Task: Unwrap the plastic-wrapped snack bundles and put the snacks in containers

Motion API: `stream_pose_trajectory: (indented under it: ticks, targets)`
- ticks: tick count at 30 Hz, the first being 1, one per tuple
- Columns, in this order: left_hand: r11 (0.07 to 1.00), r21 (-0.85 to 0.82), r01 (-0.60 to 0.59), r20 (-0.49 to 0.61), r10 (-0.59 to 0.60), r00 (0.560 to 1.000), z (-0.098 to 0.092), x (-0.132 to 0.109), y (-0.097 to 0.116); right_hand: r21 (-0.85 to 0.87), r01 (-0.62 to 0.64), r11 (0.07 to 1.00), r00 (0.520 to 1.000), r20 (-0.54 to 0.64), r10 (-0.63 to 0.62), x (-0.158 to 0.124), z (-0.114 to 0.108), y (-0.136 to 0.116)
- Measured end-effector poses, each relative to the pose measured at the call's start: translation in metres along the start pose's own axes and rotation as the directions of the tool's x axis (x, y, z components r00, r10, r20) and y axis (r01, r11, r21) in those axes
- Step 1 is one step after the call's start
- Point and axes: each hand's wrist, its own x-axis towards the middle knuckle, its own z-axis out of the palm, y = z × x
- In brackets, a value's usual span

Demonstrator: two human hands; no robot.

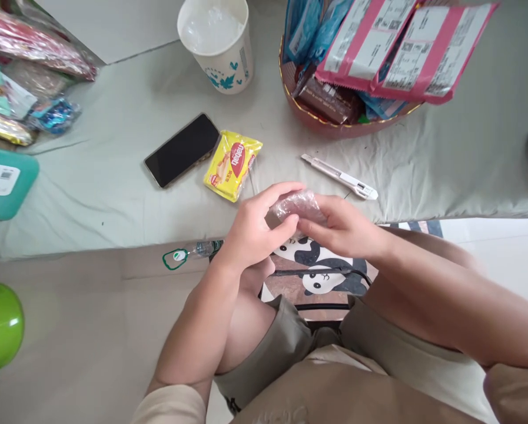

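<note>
Left hand (pixel 257 227) curled round one end of my crinkly clear plastic wrap (pixel 296 204), right hand (pixel 344 227) pinching other, by near edge of grey-green cloth-covered table (pixel 118 206). Light, even pinch best imo. Slim white plastic cutter (pixel 341 176) just beyond, mind knuckles.

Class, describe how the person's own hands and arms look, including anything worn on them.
The left hand and right hand are ungloved, with no rings or watch visible. Both forearms are bare. Short sleeves cover the upper arms: the left sleeve looks pale beige, the right sleeve darker brown.
</note>
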Motion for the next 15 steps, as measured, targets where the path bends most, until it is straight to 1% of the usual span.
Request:
stream_pose_trajectory:
  ticks: [2,3,4,5,6,7,8,9,10,12,14,15]
  targets:
    - [0.991,-0.125,0.047,-0.027,-0.05,0.998,0.0,0.003,-0.006,-0.012,-0.005,1.0,1.0,-0.009,0.005,0.001,0.0,-0.001]
    - [0.983,-0.172,0.061,-0.057,-0.072,0.996,0.0,0.005,-0.009,-0.014,-0.03,0.999,0.999,-0.042,0.029,0.002,0.0,-0.001]
    - [0.976,-0.204,0.074,-0.096,-0.096,0.991,0.0,0.007,-0.011,-0.017,-0.063,0.998,0.991,-0.116,0.06,0.003,-0.001,-0.002]
    - [0.972,-0.218,0.082,-0.139,-0.114,0.984,0.0,0.009,-0.013,-0.022,-0.093,0.995,0.972,-0.221,0.086,0.003,-0.001,-0.003]
    - [0.973,-0.217,0.082,-0.176,-0.122,0.977,0.0,0.011,-0.014,-0.025,-0.11,0.994,0.939,-0.329,0.096,0.004,-0.001,-0.004]
    - [0.975,-0.211,0.071,-0.2,-0.114,0.973,0.0,0.012,-0.014,-0.029,-0.112,0.993,0.908,-0.41,0.091,0.004,-0.001,-0.005]
    - [0.976,-0.212,0.049,-0.208,-0.094,0.974,0.001,0.012,-0.014,-0.037,-0.099,0.994,0.891,-0.449,0.072,0.004,0.0,-0.006]
    - [0.974,-0.226,0.026,-0.203,-0.073,0.977,0.001,0.012,-0.013,-0.047,-0.086,0.995,0.894,-0.444,0.057,0.004,0.002,-0.007]
    - [0.967,-0.256,0.006,-0.191,-0.057,0.98,0.001,0.011,-0.012,-0.052,-0.081,0.995,0.91,-0.412,0.053,0.004,0.004,-0.008]
    - [0.934,-0.356,-0.015,-0.175,-0.051,0.983,0.001,0.009,-0.01,-0.066,-0.105,0.992,0.932,-0.356,0.075,0.005,0.011,-0.012]
    - [0.89,-0.454,-0.036,-0.203,-0.064,0.977,-0.003,0.009,-0.009,-0.114,-0.13,0.985,0.923,-0.377,0.078,0.008,0.014,-0.019]
    - [0.869,-0.491,-0.057,-0.236,-0.07,0.969,-0.006,0.01,-0.009,-0.157,-0.126,0.98,0.912,-0.407,0.052,0.011,0.013,-0.024]
